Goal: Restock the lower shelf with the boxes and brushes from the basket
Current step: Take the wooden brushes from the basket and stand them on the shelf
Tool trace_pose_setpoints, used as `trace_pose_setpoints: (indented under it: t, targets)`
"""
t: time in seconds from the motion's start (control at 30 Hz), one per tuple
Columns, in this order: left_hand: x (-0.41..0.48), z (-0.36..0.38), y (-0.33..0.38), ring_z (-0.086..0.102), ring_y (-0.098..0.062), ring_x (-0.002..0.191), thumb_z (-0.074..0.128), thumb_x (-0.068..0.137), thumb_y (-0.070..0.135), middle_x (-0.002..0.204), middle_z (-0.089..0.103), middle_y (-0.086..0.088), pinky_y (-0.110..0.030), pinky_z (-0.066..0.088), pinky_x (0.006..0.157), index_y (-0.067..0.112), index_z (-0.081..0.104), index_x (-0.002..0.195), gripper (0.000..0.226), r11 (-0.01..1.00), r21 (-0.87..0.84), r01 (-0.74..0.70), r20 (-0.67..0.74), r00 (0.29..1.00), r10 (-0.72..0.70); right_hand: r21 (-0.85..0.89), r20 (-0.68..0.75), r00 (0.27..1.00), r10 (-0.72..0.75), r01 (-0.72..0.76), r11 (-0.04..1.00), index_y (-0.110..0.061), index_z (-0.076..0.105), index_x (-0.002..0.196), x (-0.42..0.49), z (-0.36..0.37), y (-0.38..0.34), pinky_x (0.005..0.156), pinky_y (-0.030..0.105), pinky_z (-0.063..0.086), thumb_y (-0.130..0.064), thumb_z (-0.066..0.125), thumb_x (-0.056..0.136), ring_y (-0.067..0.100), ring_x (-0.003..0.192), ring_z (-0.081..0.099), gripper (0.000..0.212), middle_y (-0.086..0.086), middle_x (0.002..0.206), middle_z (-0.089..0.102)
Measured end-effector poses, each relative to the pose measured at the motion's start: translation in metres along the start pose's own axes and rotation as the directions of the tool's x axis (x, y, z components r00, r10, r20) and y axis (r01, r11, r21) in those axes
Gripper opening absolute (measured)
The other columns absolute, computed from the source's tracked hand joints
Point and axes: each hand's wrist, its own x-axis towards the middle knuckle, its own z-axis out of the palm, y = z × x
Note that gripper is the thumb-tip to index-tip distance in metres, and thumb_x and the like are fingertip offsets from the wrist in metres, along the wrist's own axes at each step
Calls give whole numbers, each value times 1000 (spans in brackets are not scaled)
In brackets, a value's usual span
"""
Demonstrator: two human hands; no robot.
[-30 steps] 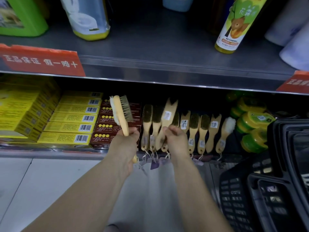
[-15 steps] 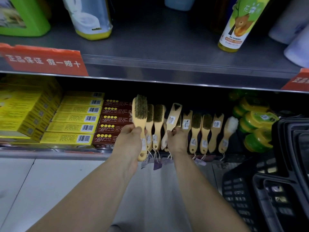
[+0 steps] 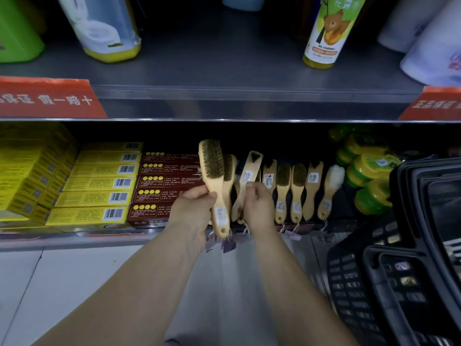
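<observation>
The black basket (image 3: 354, 295) sits nearest, on the right, cut off by the frame edge. Its inside is dark, so I cannot tell whether any stock is left in it. Further in, the left hand (image 3: 193, 208) grips a bristle brush (image 3: 213, 168) by its wooden handle, upright, just in front of the lower shelf (image 3: 74, 237) and not yet set down. Beside it the right hand (image 3: 257, 203) pinches a second brush (image 3: 251, 171), tilted, at the left end of the row of brushes (image 3: 296, 193) already standing there. Yellow boxes (image 3: 99, 183) and red boxes (image 3: 164, 186) are stacked to the left. The job looks well advanced. The shelf's back is in shadow, and the hanging tags (image 3: 229, 244) are too blurred to read.
</observation>
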Motion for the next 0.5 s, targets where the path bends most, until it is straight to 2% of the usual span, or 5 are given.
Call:
trace_pose_setpoints:
  t: [0.1, 0.17, 0.27, 0.43, 0.5]
  targets:
    - [13, 17, -4, 62, -11, 69, 59, 89, 3, 91, 70, -6, -11, 47, 45, 15, 67, 102, 19, 997, 69, -17, 94, 995, 11, 215, 166, 986, 13, -49, 975, -27, 65, 80, -28, -11, -10, 67, 24, 49, -34, 41, 99, 9, 76, 64, 32, -7, 77, 68]
    - [25, 29, -10, 63, -12, 73, 61, 87, 4, 97, 70, -8, -16, 50, 59, 13, 68, 102, 18, 986, 156, -53, 180, 983, 24, 257, 203, 979, -17, -37, 966, -29, 65, 84, -36, -18, -5, 63, 13, 47, -25, 47, 97, 0, 70, 62, 22, -11, 76, 67]
    - [41, 46, -23, 62, -16, 87, 60, 90, 13, 112, 66, -8, -19, 46, 70, 9, 60, 119, 29, 903, 375, -211, 285, 953, 104, 281, 139, 988, 62, -100, 954, -20, 65, 96, -30, -27, 9, 68, 22, 47, -20, 50, 96, 10, 76, 60, 14, -6, 83, 66]
    - [67, 55, -41, 29, -21, 134, 50, 86, -3, 151, 28, 0, -29, 31, 106, 24, 35, 142, 64, 141, 748, -649, 600, 751, 276, 235, -109, 975, 193, -163, 958, -9, 54, 119, 1, -24, 27, 85, 29, 44, -21, 48, 97, 21, 100, 59, 26, 7, 108, 64]
    - [75, 53, -46, 14, -22, 139, 47, 87, -2, 157, 3, 4, -31, 27, 111, 29, 34, 143, 64, 25, 771, -637, 622, 761, 184, 184, -153, 971, 183, -154, 971, -13, 49, 127, 12, -18, 29, 89, 29, 43, -21, 47, 97, 21, 106, 57, 31, 8, 118, 62]
